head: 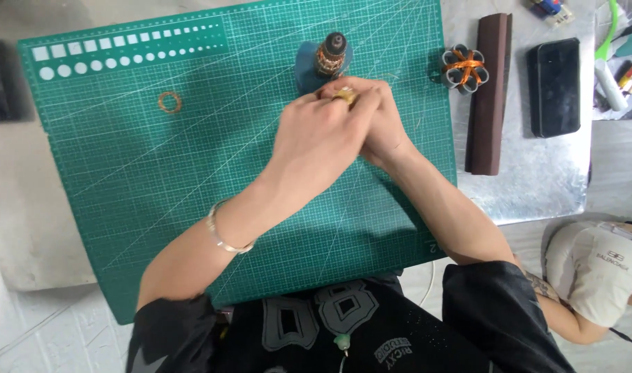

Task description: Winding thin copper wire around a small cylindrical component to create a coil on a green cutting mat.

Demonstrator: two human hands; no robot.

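Near the top centre, the left hand (pixel 316 138) lies over the right hand (pixel 379 121), hiding most of its fingers and all but a yellowish bit of the small object (pixel 345 94) pinched between them. The motor rotor (pixel 330 55) loses its lower end behind the knuckles. At the lower right edge, another person's arm (pixel 571 314) is cut off.
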